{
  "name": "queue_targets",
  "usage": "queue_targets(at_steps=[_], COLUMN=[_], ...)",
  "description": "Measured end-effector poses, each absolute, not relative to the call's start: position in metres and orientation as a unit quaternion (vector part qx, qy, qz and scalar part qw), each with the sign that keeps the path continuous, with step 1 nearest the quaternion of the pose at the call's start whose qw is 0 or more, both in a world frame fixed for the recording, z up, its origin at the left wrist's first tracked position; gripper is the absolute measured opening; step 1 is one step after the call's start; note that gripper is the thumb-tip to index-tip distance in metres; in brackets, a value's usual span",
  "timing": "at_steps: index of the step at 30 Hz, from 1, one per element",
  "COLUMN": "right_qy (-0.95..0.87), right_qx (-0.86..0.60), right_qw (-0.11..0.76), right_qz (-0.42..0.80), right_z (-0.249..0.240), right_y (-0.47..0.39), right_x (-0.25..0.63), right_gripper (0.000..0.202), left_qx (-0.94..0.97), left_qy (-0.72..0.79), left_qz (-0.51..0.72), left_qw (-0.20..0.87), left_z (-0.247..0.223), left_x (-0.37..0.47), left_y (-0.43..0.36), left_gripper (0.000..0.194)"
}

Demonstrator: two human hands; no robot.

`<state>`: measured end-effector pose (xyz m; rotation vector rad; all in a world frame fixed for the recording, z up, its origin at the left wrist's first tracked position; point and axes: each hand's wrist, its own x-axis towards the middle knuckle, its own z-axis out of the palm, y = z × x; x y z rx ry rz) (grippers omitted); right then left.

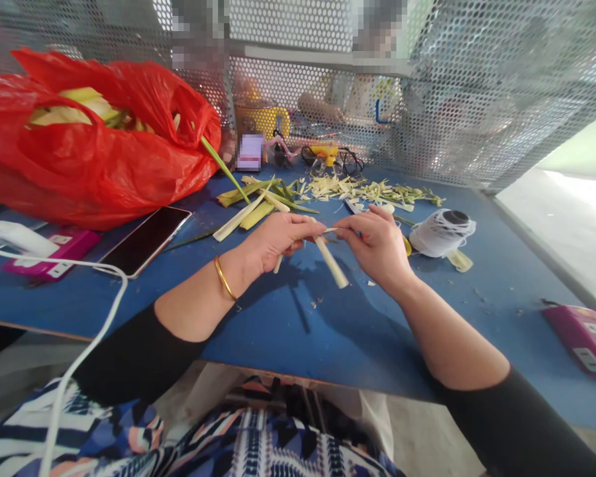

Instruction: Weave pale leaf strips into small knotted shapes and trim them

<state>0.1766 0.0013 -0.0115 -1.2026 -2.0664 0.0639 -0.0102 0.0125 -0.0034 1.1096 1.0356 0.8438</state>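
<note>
My left hand (pixel 289 238) is closed in a pinch on a pale leaf strip (pixel 334 265), whose wider end hangs down to the right above the blue table. Thumb and fingers of my right hand (pixel 376 244) are pinched on a thin pale end that stretches between both hands. Just beyond the hands lie green and pale leaf pieces (pixel 258 213) and a heap of small cut scraps (pixel 328 187). A spool of white thread (pixel 441 233) stands right of my right hand. Part of a blade-like tool (pixel 351 207) shows behind that hand.
A red plastic bag (pixel 129 165) of leaves fills the back left. Near it are a phone (pixel 146 242), a magenta power strip (pixel 62 252) and a white cable (pixel 110 311). Another magenta strip (pixel 583 338) lies far right. Perforated metal panels (pixel 457 119) stand behind the blue table (pixel 288 344).
</note>
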Motion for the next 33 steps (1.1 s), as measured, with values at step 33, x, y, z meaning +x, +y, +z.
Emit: queue_targets(at_steps=[33], right_qy=[-0.567], right_qx=[-0.514], right_qw=[0.492], right_qz=[0.416], right_z=[-0.018], right_y=[-0.001], right_x=[0.158], right_gripper=[0.036], left_qx=[0.594], left_qy=[0.453], left_qz=[0.276], left_qw=[0.605], left_z=[-0.005], left_x=[-0.003], left_y=[0.001], left_gripper=[0.016])
